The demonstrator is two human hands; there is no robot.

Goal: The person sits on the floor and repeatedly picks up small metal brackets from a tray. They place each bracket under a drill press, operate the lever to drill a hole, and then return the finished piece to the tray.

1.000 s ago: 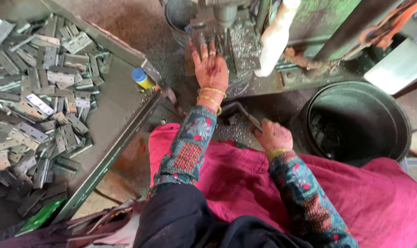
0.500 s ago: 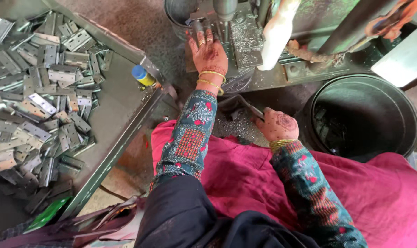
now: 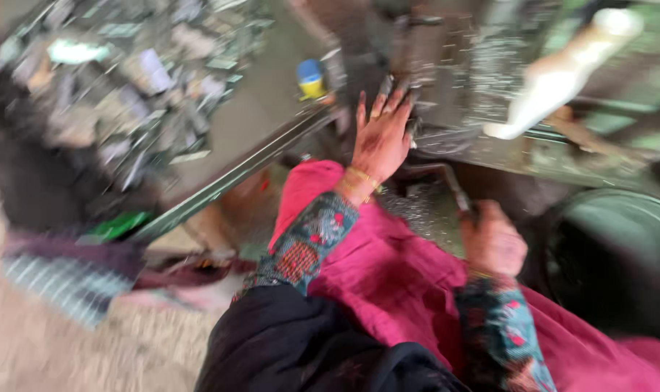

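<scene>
**Left hand at the press bed, right hand on the lever**

The frame is badly motion-blurred, so fine detail is lost. The left hand (image 3: 383,138) lies flat with fingers spread against the edge of the metal press bed (image 3: 490,80), fingertips up at the dark gap where the tooling sits; whether a small part lies under the fingers cannot be told. The right hand (image 3: 493,243) is closed around the end of a dark lever (image 3: 446,185) that runs up toward the machine, just below the bed. The two hands are apart, the left higher and further forward.

By the look of it, this is the loading or seating step at the press, with the lever gripped but not visibly pulled. A fair judgement is that the next move calls for the left fingers to be clear of the tooling before the lever travels.

To the left, a flat tray (image 3: 221,178) holds a heap of small grey metal pieces (image 3: 119,87), with a small blue-and-yellow bottle (image 3: 311,78) at its near corner. To the right, a dark round bucket (image 3: 620,254) stands beside the knee; its contents are not readable. Pink cloth (image 3: 388,283) covers the lap.
</scene>
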